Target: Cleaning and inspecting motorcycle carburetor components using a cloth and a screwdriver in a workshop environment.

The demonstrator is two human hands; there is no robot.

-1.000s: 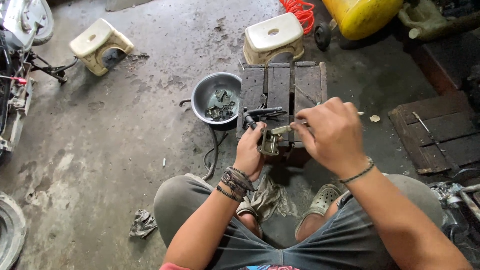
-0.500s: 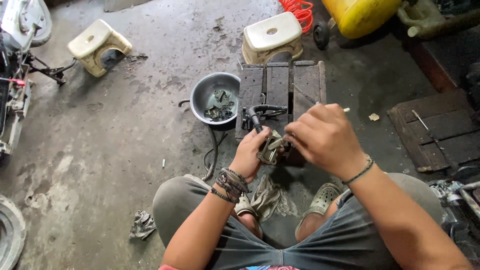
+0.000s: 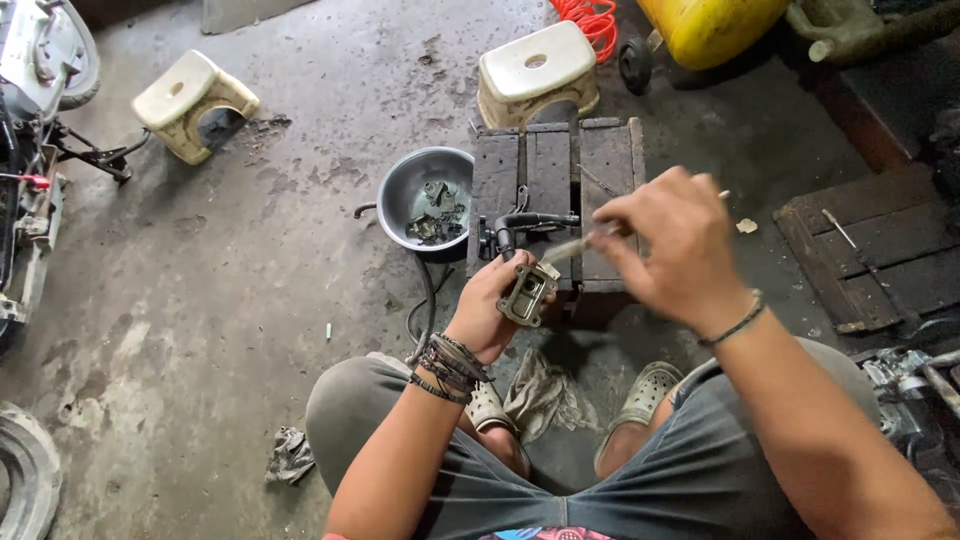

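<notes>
— What do I have closest to me?

— My knees and grey shorts, a rag on the concrete floor between my sandals. Just above that, my left hand has its fingers closed around a small metal engine part, its open face turned up toward me.

— And the right hand?

— Its fingers are pinched on a thin metal tool whose tip points down-left, near the part; I can't tell whether it touches.

— Beyond the hands?

— A low dark wooden bench with a black hose piece lying on it. Left of it, touching its side, a grey metal bowl holds small parts. Farther off stand two cream plastic stools, one right behind the bench, the other well to the left.
</notes>
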